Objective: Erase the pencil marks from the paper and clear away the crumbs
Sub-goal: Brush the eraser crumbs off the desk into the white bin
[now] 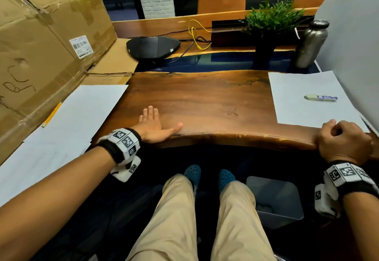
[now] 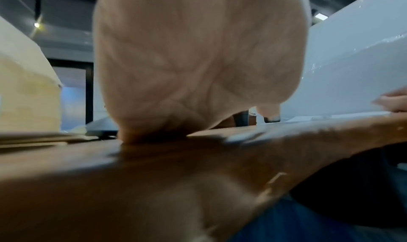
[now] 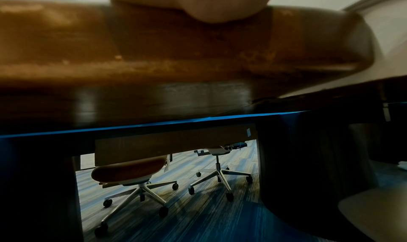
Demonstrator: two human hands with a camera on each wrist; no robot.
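Observation:
A few dark eraser crumbs (image 1: 232, 112) lie on the bare wooden table (image 1: 194, 92). My left hand (image 1: 155, 124) rests flat on the wood near the front edge, fingers straight, well left of the crumbs. A white sheet (image 1: 303, 96) lies at the right with a white eraser in a blue sleeve (image 1: 321, 97) on it. My right hand (image 1: 344, 137) is curled at the table's front edge and seems to pinch the lower corner of another large white sheet (image 1: 352, 45) that rises steeply at the far right. More sheets (image 1: 78, 113) and a yellow pencil (image 1: 51, 115) lie at the left.
A big cardboard box (image 1: 41, 41) fills the left side. At the back are a black conference phone (image 1: 152, 47), a potted plant (image 1: 268, 26) and a steel bottle (image 1: 311, 43). A grey bin (image 1: 274, 199) stands on the floor under the table, right of my legs.

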